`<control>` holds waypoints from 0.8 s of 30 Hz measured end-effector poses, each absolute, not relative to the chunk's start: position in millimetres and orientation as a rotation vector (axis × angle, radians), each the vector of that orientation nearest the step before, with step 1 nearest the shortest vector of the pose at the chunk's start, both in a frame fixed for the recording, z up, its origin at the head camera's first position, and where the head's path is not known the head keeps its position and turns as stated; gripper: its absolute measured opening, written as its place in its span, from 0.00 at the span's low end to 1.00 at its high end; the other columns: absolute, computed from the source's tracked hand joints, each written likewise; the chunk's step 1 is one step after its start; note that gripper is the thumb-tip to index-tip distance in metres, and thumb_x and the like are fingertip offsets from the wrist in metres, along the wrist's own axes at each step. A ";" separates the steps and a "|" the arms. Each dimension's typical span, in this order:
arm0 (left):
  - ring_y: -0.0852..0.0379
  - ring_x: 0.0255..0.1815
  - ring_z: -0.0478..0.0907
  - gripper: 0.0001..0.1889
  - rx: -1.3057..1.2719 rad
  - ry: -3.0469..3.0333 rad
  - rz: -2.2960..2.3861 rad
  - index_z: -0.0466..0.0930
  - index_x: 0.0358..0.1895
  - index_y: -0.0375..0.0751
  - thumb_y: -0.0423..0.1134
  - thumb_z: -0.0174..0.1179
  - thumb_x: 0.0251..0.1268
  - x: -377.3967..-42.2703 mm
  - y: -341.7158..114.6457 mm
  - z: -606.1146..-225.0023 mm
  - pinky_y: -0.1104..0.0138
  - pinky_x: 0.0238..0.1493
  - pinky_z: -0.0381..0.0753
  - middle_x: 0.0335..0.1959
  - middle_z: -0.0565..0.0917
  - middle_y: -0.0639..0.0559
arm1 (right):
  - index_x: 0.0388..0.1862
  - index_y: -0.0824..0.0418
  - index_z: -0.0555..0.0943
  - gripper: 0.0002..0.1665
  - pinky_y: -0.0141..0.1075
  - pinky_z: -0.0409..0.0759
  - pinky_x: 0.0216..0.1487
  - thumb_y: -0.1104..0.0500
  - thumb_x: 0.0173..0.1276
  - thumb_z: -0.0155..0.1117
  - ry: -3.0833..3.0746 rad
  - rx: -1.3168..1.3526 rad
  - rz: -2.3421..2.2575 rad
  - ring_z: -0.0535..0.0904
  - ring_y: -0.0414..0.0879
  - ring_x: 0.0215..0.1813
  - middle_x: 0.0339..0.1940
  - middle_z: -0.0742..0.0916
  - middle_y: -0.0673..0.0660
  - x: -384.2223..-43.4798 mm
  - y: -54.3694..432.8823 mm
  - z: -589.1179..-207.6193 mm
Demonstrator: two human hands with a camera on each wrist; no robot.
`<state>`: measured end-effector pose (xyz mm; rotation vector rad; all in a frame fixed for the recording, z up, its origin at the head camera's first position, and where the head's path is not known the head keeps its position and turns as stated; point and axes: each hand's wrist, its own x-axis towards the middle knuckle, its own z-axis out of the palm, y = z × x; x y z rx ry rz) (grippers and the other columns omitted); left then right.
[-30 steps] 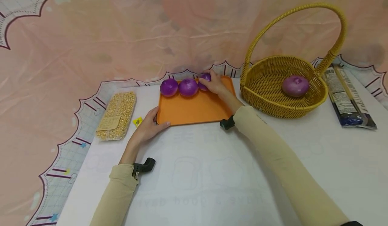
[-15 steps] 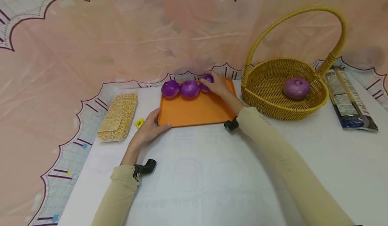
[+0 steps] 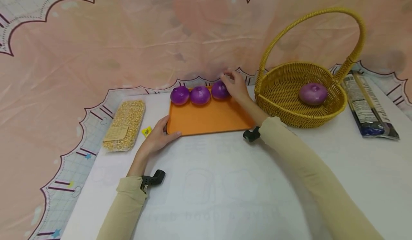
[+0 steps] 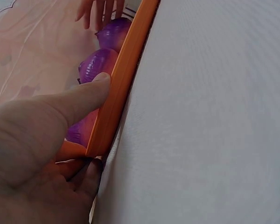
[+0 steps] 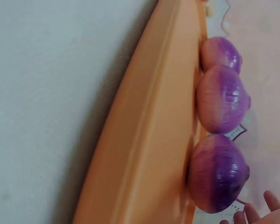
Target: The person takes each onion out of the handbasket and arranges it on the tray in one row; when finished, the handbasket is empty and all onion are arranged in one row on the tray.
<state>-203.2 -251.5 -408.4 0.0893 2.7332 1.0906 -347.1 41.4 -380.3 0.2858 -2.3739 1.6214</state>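
Note:
Three purple onions stand in a row along the back of an orange tray (image 3: 209, 120): the left onion (image 3: 180, 95), the middle onion (image 3: 200, 95) and the right onion (image 3: 220, 90). My left hand (image 3: 157, 137) grips the tray's near left corner, thumb on the rim and fingers underneath, as the left wrist view shows. Just right of the right onion is my right hand (image 3: 237, 87). The right wrist view shows its fingers (image 5: 252, 213) spread and apart from that onion (image 5: 218, 173).
A wicker basket (image 3: 302, 116) with a tall handle stands right of the tray, a paler purple onion (image 3: 313, 93) inside. Beyond it lies a dark packet (image 3: 370, 106). To the left are a bag of corn kernels (image 3: 124, 125) and a small yellow wrapper (image 3: 146, 131).
My right hand has let go of the right onion and drawn back to the right, leaving more of the onion showing. My left hand keeps its grip on the tray.

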 end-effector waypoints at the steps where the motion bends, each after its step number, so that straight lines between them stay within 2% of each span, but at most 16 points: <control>1: 0.40 0.80 0.44 0.48 0.089 2.733 1.091 0.42 0.78 0.37 0.54 0.61 0.65 -203.0 -251.4 -408.7 0.46 0.79 0.47 0.79 0.47 0.38 | 0.55 0.63 0.78 0.20 0.44 0.70 0.70 0.52 0.72 0.58 -2.371 0.283 1.632 0.74 0.53 0.65 0.62 0.80 0.60 -345.7 41.7 -379.1; 9: 0.40 0.80 0.45 0.48 0.102 2.741 1.090 0.43 0.78 0.37 0.54 0.61 0.65 -203.9 -251.8 -410.0 0.46 0.79 0.48 0.79 0.47 0.38 | 0.53 0.63 0.78 0.18 0.42 0.75 0.66 0.52 0.73 0.58 -2.326 0.280 1.743 0.76 0.51 0.63 0.58 0.82 0.60 -333.3 42.2 -369.1; 24: 0.41 0.80 0.44 0.49 0.088 2.739 1.075 0.42 0.78 0.38 0.55 0.61 0.65 -204.2 -251.9 -408.5 0.46 0.79 0.48 0.80 0.47 0.39 | 0.57 0.60 0.77 0.21 0.40 0.74 0.66 0.49 0.72 0.58 -2.331 0.320 1.844 0.76 0.48 0.61 0.59 0.81 0.58 -323.4 47.7 -359.5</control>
